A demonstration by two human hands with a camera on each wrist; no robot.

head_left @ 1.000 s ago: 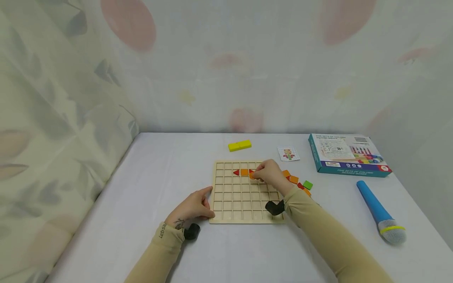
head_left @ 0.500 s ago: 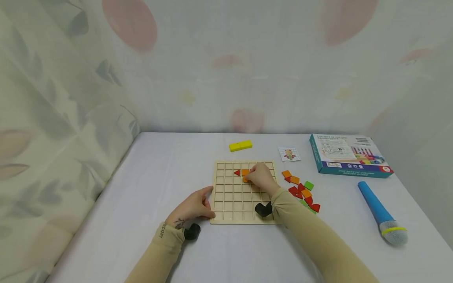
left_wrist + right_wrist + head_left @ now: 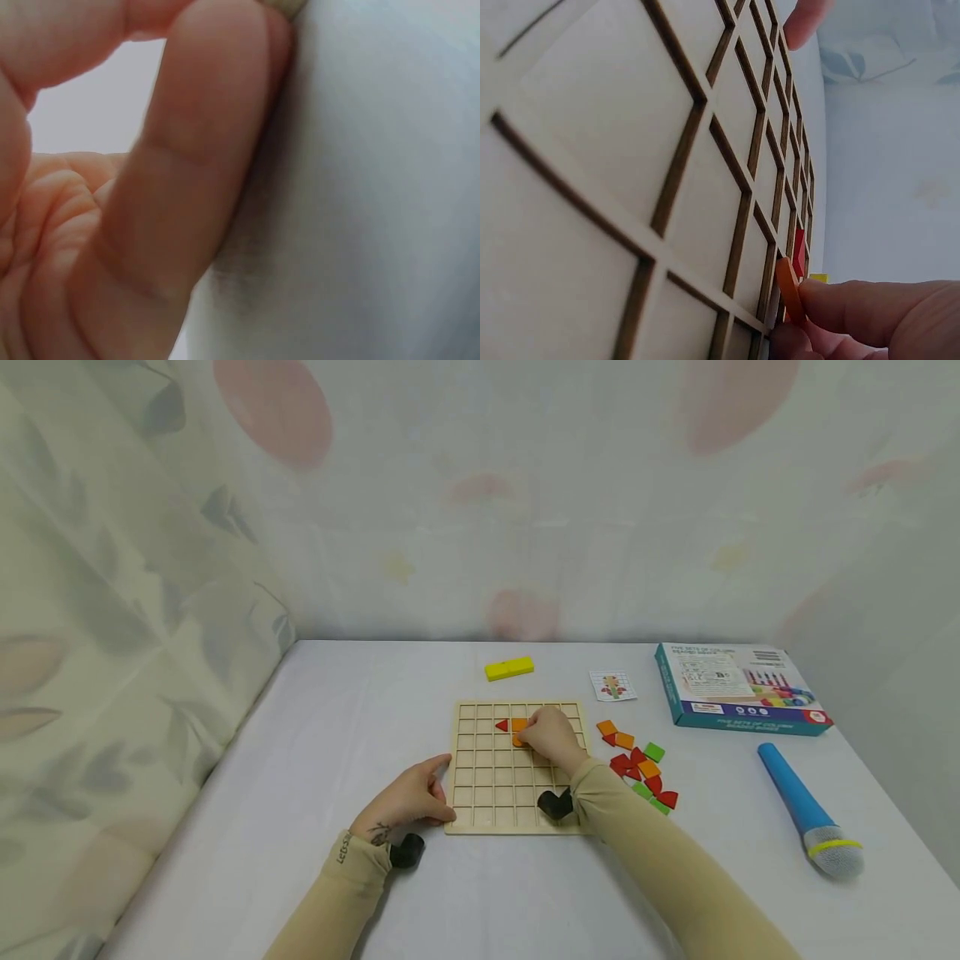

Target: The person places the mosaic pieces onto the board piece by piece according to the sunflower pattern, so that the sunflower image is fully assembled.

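Observation:
A square wooden grid board (image 3: 483,777) lies on the table. In its upper rows sit a red triangular tile (image 3: 502,725) and an orange square tile (image 3: 519,724). My right hand (image 3: 553,737) pinches another orange tile (image 3: 789,289) between thumb and fingers, just below the orange square. In the right wrist view that tile stands tilted against the grid; its full shape is partly covered. My left hand (image 3: 405,793) rests at the board's left edge, index finger and thumb spread apart and touching it. The left wrist view shows mostly fingers (image 3: 180,150) up close.
Loose red, orange and green tiles (image 3: 648,769) lie right of the board. Behind it are a yellow block (image 3: 509,669) and a small pattern card (image 3: 612,686). A teal box (image 3: 738,689) and a blue toy microphone (image 3: 798,802) lie farther right.
My right hand has moved left across the board with the orange tile, then nearly stopped. The loose tiles at the right came into view from behind the arm. My left hand stays put.

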